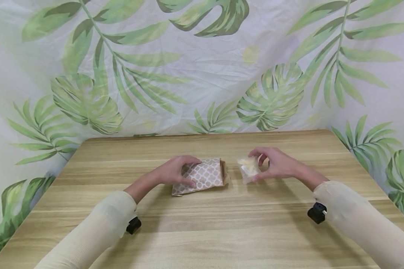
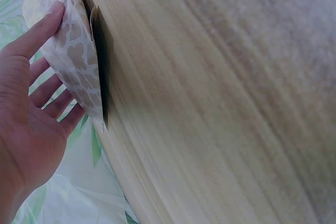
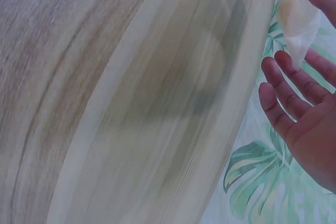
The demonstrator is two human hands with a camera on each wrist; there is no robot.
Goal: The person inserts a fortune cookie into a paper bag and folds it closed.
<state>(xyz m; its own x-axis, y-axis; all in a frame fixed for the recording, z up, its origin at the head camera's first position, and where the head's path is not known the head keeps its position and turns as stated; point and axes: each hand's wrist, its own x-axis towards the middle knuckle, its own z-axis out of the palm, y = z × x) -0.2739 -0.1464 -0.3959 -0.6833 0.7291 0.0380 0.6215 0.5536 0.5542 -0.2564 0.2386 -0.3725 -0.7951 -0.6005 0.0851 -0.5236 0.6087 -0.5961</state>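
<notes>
A pale cloth printed with large green leaves hangs behind a light wooden table, which fills the lower half of the head view. Near the middle of the table lies a paper bag with a brown and white lattice pattern, its open end turned toward the right of the frame. The left hand rests over the bag's left end, thumb along the near edge and fingers curled over the far edge, so it holds the bag down; in the left wrist view the thumb presses the patterned paper at the upper left while the other fingers lie behind it. Just to the right of the bag's mouth, apart from it, the right hand pinches a small clear packet with something pale yellow inside, held a little above the table. In the right wrist view the packet shows at the upper right, though blur makes its contents hard to tell there. Cream sleeves cover both forearms, and a small black camera mount sits under each wrist.
</notes>
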